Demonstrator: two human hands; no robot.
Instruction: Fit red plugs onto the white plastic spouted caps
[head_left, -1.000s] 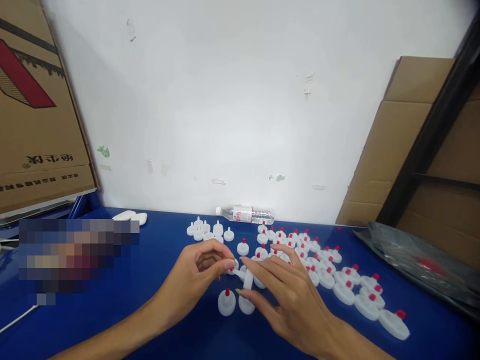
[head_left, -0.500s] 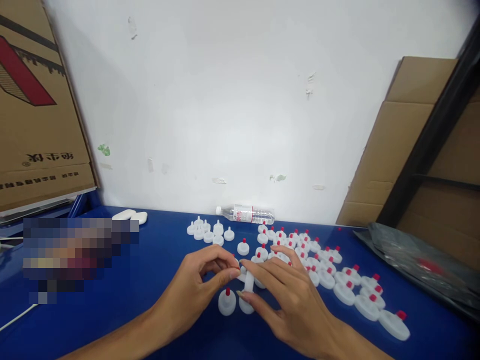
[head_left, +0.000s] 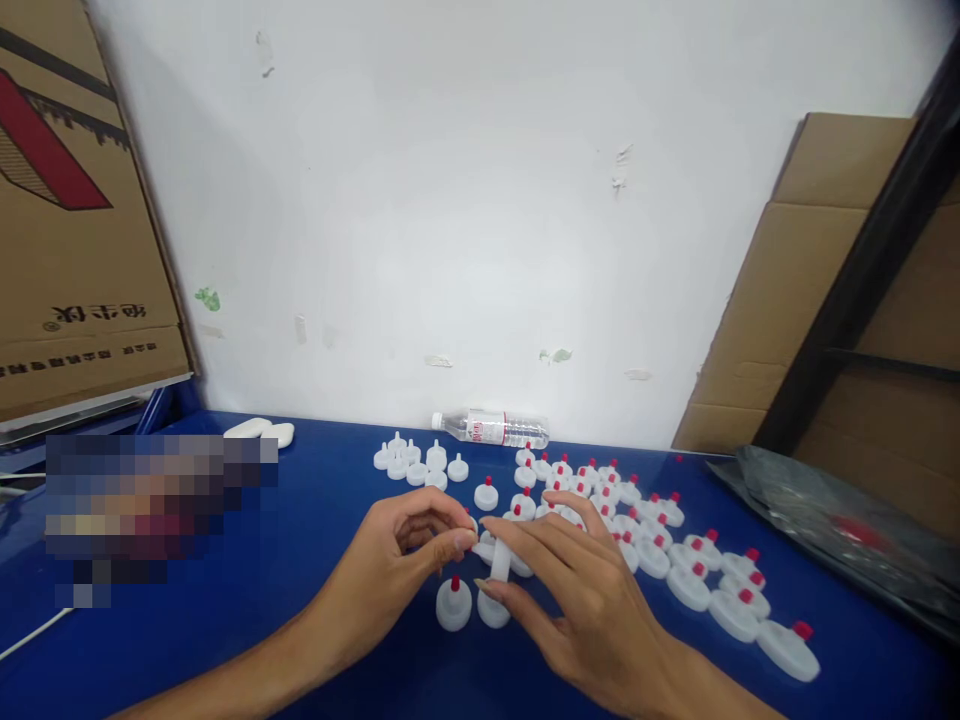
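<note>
Between the thumb and fingers of my right hand (head_left: 581,590) is a white plastic spout cap (head_left: 500,558), turned on its side with its nozzle pointing left. My left hand (head_left: 416,550) is closed in a pinch at the nozzle's tip. Its fingertips mostly hide what they grip, a small red tip cap that showed as a reddish speck half a second ago. Just below the hands, a spout cap with a red tip (head_left: 454,605) stands upright on the blue table (head_left: 337,660). Beside it is another white cap (head_left: 493,607), partly covered by my right thumb.
Several white spout caps without red tips (head_left: 409,460) stand behind my left hand. Many red-tipped caps (head_left: 690,585) spread out to the right. A clear bottle (head_left: 491,428) lies against the wall, a dark plastic bag (head_left: 840,530) at right, two white objects (head_left: 262,433) at back left.
Both hands stay almost in place. My left fingertips have shifted very slightly left, and a little more of the nozzle shows between the hands.
</note>
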